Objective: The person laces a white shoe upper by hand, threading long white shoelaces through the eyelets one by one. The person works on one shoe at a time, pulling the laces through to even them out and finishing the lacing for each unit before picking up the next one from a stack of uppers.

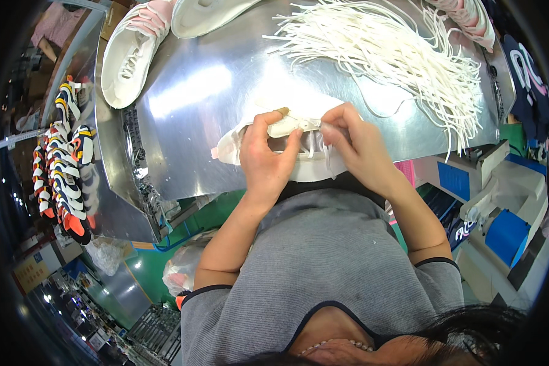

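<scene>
A white sneaker lies on its side at the front edge of the metal table, its toe pointing left. My left hand grips the sneaker's upper near the eyelets, thumb and index finger pressed on its edge. At the eyelet row, the thumb and index finger of my right hand are pinched together on a thin white shoelace, mostly hidden by the fingers. A strand of white lace hangs across the shoe's opening below them. How many eyelets are threaded cannot be made out.
A large heap of white shoelaces covers the far right of the metal table. Pink-and-white sneakers stand along the far edge. Left, multicoloured shoes hang in rows. Blue-and-white bins stand to the right.
</scene>
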### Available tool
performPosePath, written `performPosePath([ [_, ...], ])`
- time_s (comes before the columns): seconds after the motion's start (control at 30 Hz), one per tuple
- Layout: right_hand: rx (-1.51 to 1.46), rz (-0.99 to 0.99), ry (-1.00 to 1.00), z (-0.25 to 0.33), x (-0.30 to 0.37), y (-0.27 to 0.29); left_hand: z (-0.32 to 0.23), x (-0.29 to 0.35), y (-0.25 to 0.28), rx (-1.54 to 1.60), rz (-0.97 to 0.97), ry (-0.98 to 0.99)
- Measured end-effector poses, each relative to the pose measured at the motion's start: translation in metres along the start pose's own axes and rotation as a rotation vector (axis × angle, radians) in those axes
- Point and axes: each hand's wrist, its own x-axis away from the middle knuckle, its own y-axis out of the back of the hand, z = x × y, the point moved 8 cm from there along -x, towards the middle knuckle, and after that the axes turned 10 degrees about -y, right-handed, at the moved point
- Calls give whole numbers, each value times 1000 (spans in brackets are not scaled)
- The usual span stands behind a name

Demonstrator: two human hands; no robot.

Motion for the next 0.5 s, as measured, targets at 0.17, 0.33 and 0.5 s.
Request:
performPosePath([
  [0.17,255,-35,110,2,8,-2,1,3,-5,42,71,45],
  [0.33,382,-94,205,8,3,-14,-16,5,-9,-40,69,-86],
  [0.5,551,-94,260,15,-6,-30,-13,14,-13,87,121,11],
])
